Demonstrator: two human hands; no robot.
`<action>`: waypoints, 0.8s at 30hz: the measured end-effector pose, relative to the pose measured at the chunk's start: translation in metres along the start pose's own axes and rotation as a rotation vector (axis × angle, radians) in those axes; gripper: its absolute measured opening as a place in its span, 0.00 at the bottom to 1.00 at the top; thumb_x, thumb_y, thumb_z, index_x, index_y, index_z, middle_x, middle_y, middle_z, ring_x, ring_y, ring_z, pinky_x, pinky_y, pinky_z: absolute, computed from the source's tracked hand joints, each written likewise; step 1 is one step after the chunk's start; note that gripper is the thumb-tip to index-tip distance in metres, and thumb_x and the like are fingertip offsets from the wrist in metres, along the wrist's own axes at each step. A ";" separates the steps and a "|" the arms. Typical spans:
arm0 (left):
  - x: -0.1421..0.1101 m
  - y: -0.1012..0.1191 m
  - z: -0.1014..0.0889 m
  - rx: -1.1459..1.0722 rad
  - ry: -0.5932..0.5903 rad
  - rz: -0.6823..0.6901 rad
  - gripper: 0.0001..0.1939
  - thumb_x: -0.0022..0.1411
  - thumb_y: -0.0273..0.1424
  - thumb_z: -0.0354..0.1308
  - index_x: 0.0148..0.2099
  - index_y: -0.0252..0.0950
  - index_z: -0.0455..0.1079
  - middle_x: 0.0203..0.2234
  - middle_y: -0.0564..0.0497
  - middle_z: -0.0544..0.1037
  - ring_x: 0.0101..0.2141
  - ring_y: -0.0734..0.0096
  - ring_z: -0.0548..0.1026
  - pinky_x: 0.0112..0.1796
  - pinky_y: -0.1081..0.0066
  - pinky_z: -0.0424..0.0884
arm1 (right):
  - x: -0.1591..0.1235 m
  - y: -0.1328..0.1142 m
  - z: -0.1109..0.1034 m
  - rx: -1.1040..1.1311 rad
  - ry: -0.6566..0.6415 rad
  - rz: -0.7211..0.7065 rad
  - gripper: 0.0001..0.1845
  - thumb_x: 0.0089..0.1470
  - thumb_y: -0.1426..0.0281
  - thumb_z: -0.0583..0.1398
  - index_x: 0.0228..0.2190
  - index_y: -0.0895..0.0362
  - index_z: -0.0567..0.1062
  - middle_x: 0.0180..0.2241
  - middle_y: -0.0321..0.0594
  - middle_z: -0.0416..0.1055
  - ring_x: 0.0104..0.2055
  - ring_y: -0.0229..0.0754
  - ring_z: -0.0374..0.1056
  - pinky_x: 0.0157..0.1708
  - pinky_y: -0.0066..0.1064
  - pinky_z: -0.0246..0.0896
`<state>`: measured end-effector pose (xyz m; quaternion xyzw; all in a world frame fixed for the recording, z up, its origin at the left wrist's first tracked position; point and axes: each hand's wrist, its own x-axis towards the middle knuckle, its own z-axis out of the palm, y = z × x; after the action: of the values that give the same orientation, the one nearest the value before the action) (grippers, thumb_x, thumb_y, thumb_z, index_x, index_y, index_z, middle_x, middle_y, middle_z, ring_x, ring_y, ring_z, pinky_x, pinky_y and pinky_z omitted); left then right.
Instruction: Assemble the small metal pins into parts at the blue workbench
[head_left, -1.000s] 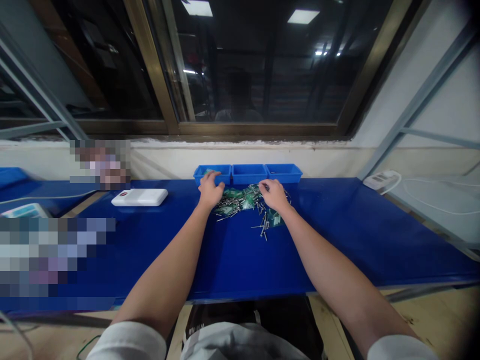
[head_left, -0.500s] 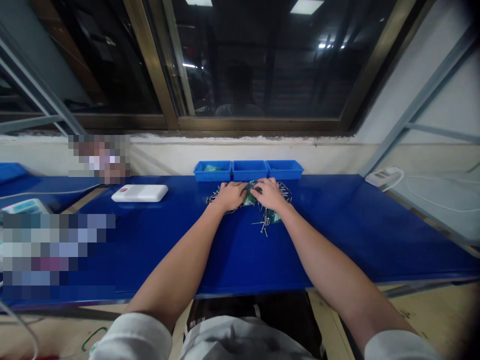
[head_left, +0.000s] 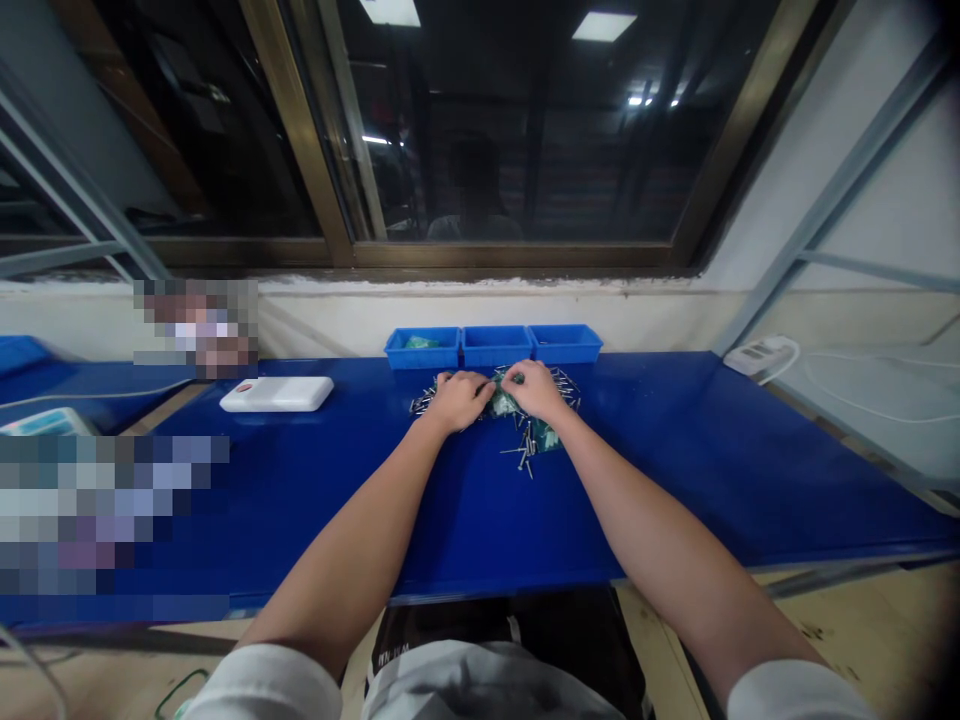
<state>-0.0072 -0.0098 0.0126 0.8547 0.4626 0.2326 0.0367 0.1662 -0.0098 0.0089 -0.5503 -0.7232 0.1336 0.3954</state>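
Note:
A pile of loose metal screws (head_left: 568,388) lies on the blue table, with small green plastic bags among them. My left hand (head_left: 460,400) rests on the pile's left part, fingers spread and bent over the screws. One green plastic bag (head_left: 501,402) lies between my hands. My right hand (head_left: 536,388) is curled, its thumb and index finger pinched at that bag's upper edge; its other fingertips are partly hidden. A second green bag (head_left: 546,436) lies below my right wrist. Several screws (head_left: 525,460) are scattered toward me.
Three joined blue bins, a left bin (head_left: 422,357), a middle bin (head_left: 496,356) and a right bin (head_left: 565,354), stand behind the pile. The left one holds a green bag. A white power bank (head_left: 277,394) lies left; a power strip (head_left: 756,354) sits at the right edge.
My right thumb and index finger have closed together at the green bag between the hands. My left hand stays nearly in place over the screws. The camera view has shifted slightly.

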 end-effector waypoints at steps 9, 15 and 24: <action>0.001 0.001 -0.003 -0.454 0.199 -0.087 0.29 0.52 0.38 0.61 0.56 0.38 0.64 0.36 0.49 0.78 0.40 0.62 0.74 0.45 0.62 0.65 | 0.002 0.004 -0.009 0.560 0.038 0.084 0.10 0.48 0.61 0.59 0.27 0.54 0.67 0.17 0.29 0.64 0.16 0.33 0.57 0.19 0.26 0.51; 0.004 0.002 -0.002 -0.644 0.441 -0.036 0.04 0.50 0.28 0.61 0.32 0.36 0.73 0.33 0.48 0.78 0.36 0.66 0.75 0.43 0.64 0.68 | -0.001 -0.004 -0.011 0.783 -0.011 -0.073 0.11 0.38 0.64 0.67 0.20 0.56 0.70 0.33 0.40 0.75 0.35 0.43 0.71 0.36 0.36 0.65; 0.001 0.004 -0.005 -0.726 0.431 -0.055 0.02 0.50 0.28 0.60 0.30 0.35 0.72 0.40 0.46 0.78 0.41 0.65 0.75 0.46 0.62 0.69 | -0.001 -0.001 -0.009 0.758 -0.022 -0.049 0.11 0.37 0.63 0.67 0.19 0.57 0.73 0.41 0.46 0.75 0.45 0.49 0.70 0.45 0.41 0.63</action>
<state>-0.0051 -0.0120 0.0184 0.7054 0.3705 0.5527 0.2444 0.1720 -0.0131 0.0154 -0.3461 -0.6396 0.3879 0.5663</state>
